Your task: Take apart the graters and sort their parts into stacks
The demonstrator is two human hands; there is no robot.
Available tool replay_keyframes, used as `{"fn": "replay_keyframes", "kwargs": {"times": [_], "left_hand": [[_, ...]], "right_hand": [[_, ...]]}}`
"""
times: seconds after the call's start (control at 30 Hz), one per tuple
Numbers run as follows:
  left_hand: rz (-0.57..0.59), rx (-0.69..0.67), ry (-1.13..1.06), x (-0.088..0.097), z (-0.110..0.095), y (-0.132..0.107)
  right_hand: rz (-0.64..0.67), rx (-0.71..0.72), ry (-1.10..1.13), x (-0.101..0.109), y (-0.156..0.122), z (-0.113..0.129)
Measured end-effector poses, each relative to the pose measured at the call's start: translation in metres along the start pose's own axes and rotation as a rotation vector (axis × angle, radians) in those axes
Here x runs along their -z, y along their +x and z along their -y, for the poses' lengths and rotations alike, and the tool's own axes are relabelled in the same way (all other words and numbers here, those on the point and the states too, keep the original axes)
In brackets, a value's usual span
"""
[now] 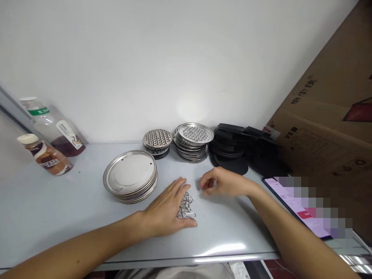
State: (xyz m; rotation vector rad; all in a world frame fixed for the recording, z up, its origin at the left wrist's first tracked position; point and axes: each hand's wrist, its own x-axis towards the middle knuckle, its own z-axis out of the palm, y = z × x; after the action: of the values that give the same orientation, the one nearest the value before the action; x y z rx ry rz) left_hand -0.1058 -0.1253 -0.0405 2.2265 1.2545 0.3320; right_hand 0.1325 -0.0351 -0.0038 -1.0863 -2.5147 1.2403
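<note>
My left hand (164,211) lies on the table with its fingers spread and its thumb apart. It curves around a small heap of shiny metal clips and rings (186,206), partly covering them. To the right of the heap, my right hand (222,182) hovers just above the tabletop, slightly blurred. Its fingers curl in towards the thumb, and nothing shows in them. Beyond my left hand stands a stack of round metal lids (130,172), the top one with small holes near its rim.
Along the wall stand a small stack of round graters (157,138), a larger stack of perforated metal discs (193,135) and black round parts (229,143). Two bottles (48,157) (62,135) lean at left. A phone (296,205) and a cardboard box (322,128) occupy the right.
</note>
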Motion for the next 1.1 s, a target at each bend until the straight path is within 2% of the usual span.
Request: {"fn": "replay_keyframes", "kwargs": {"times": [0.1, 0.2, 0.43, 0.57, 0.8, 1.1], "left_hand": [[-0.084, -0.042, -0.051, -0.005, -0.003, 0.010], [-0.127, -0.046, -0.132, -0.004, -0.006, 0.011], [-0.117, -0.089, -0.221, 0.009, -0.005, -0.001], [-0.113, -0.143, -0.218, 0.013, -0.006, 0.000], [-0.148, -0.112, -0.252, 0.008, -0.004, 0.004], [-0.188, -0.082, -0.194, 0.000, -0.002, 0.001]], "right_hand": [[-0.048, 0.076, -0.117, -0.025, 0.000, 0.016], [-0.070, 0.115, -0.147, -0.040, 0.003, 0.019], [-0.026, 0.088, -0.065, -0.034, 0.002, 0.018], [-0.039, 0.093, -0.053, -0.041, 0.003, 0.020], [-0.047, 0.115, -0.053, -0.043, 0.003, 0.019], [0.031, 0.098, -0.012, -0.041, 0.002, 0.020]]}}
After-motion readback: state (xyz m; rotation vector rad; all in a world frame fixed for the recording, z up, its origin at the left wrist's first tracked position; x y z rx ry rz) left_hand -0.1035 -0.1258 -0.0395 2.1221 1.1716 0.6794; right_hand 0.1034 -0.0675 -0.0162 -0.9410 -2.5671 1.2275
